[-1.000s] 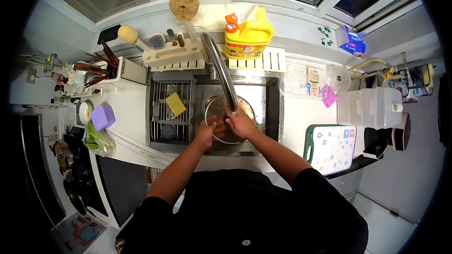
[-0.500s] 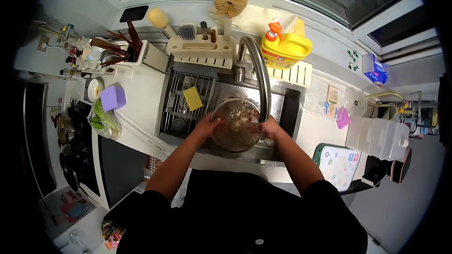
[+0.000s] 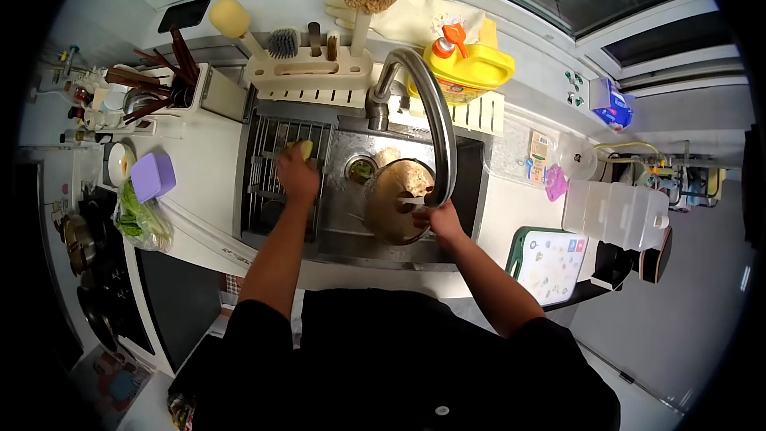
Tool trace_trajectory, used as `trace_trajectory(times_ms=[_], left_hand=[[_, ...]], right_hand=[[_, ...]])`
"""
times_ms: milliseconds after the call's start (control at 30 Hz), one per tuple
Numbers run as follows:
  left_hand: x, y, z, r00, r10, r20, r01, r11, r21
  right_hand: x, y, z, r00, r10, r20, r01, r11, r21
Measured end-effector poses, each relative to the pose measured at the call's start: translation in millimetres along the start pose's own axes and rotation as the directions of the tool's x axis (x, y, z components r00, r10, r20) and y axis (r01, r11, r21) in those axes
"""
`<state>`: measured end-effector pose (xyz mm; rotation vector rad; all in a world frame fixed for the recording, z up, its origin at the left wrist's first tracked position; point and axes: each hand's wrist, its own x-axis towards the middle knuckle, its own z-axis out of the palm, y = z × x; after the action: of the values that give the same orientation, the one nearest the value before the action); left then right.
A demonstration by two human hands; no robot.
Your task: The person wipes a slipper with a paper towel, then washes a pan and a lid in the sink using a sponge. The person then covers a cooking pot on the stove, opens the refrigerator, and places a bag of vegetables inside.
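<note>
My left hand (image 3: 296,174) is over the metal drying rack (image 3: 271,136) at the left side of the sink, with its fingers closed on a yellow sponge (image 3: 306,148). Only a small piece of the sponge shows past my fingertips. At the right, my right hand (image 3: 439,221) grips a round glass pot lid (image 3: 391,211) near its edge. The lid is tilted over the sink basin (image 3: 339,227), and the basin shows through it. Above the lid arches the metal faucet (image 3: 435,96), which hides part of its right side.
Behind the sink stand a brush holder (image 3: 307,76) and a yellow detergent jug (image 3: 471,72). To the left are a purple container (image 3: 152,176) and bagged greens (image 3: 144,219). A cutting board (image 3: 546,265) and clear plastic box (image 3: 610,214) are at the right.
My left hand has let go of the lid, moved left to the rack and taken hold of the sponge. The lid, now in my right hand alone, has tilted. The view has shifted slightly.
</note>
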<state>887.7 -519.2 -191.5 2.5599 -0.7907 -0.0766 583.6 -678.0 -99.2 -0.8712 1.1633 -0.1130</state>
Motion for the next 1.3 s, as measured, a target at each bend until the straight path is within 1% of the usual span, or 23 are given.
trace_trajectory(times_ms=[33,100,167,200,233,333,367,433,467,533,567,633,667,700,767,800,867,900,967,1067,1167,1233,1300], left_hand=[[-6,12,-10,1.0,0.004,0.005,-0.004,1.0,0.003],[-33,54,-28,0.982,0.128,0.136,-0.082,0.95,-0.301],[-73,95,-43,0.94,0.254,0.226,-0.222,0.962,-0.16],[-91,102,-38,0.92,0.298,0.255,-0.222,0.932,-0.287],[-104,107,-29,0.896,0.348,0.277,-0.215,0.885,-0.413],[-125,109,-5,0.833,0.408,0.374,-0.274,0.891,-0.363],[-134,105,0,0.827,0.412,0.383,-0.272,0.889,-0.368],[-121,97,15,0.703,0.419,0.575,-0.276,0.905,-0.323],[-112,91,24,0.7,0.425,0.574,-0.284,0.903,-0.322],[-103,83,30,0.593,0.427,0.682,-0.117,0.884,-0.452],[-109,82,31,0.591,0.428,0.683,-0.117,0.884,-0.452],[-104,111,-9,0.625,0.448,0.639,-0.263,0.892,-0.368],[-107,116,-17,0.549,0.516,0.658,-0.344,0.857,-0.384],[-119,115,-18,0.539,0.521,0.662,-0.35,0.853,-0.387],[-139,112,-16,0.267,0.827,0.495,-0.341,0.562,-0.754],[-137,117,-22,0.265,0.828,0.494,-0.348,0.56,-0.752],[-141,118,-37,0.206,0.805,0.556,-0.507,0.574,-0.643],[-130,121,-40,0.231,0.728,0.646,-0.567,0.64,-0.519],[-115,108,-41,0.31,0.72,0.621,-0.625,0.646,-0.437],[-116,95,-66,0.372,0.673,0.639,-0.651,0.68,-0.337],[-125,84,-111,0.412,0.566,0.714,-0.64,0.737,-0.216],[-131,84,-133,0.392,0.569,0.723,-0.641,0.732,-0.229],[-135,94,-154,0.227,0.605,0.763,-0.534,0.733,-0.422]], right_hand=[[-2,-2,6,0.998,-0.021,-0.054,0.021,1.0,-0.011],[-4,6,11,0.994,-0.036,-0.102,0.033,0.999,-0.024],[6,21,9,0.988,-0.007,-0.155,0.0,0.999,-0.048],[0,24,13,0.981,-0.041,-0.191,0.034,0.998,-0.044],[-4,27,14,0.981,0.024,-0.191,-0.016,0.999,0.044],[-35,9,28,0.956,0.196,-0.217,-0.154,0.968,0.197],[-21,27,20,0.978,0.176,-0.113,-0.139,0.952,0.273],[-18,29,31,0.972,0.134,-0.194,-0.094,0.975,0.203],[-20,29,32,0.972,0.13,-0.195,-0.088,0.974,0.21],[-32,28,34,0.976,0.156,-0.153,-0.123,0.971,0.203],[-37,31,32,0.975,0.157,-0.155,-0.124,0.971,0.205],[-42,38,22,0.981,0.18,-0.068,-0.151,0.94,0.307],[-49,39,19,0.974,0.208,-0.088,-0.165,0.921,0.352],[-56,43,14,0.973,0.209,-0.093,-0.163,0.918,0.362],[-62,50,4,0.987,0.159,-0.034,-0.135,0.917,0.377],[-64,53,4,0.985,0.16,-0.065,-0.13,0.934,0.333],[-67,60,-2,0.983,0.185,-0.015,-0.17,0.933,0.316],[-71,62,-1,0.978,0.208,0.031,-0.208,0.932,0.296],[-72,67,2,0.981,0.182,0.067,-0.194,0.918,0.345],[-89,55,15,0.984,0.108,0.138,-0.163,0.856,0.491],[-99,49,21,0.989,0.087,0.12,-0.134,0.869,0.476],[-100,49,23,0.987,0.11,0.119,-0.154,0.864,0.48],[-91,56,21,0.994,0.049,0.094,-0.088,0.874,0.477]])
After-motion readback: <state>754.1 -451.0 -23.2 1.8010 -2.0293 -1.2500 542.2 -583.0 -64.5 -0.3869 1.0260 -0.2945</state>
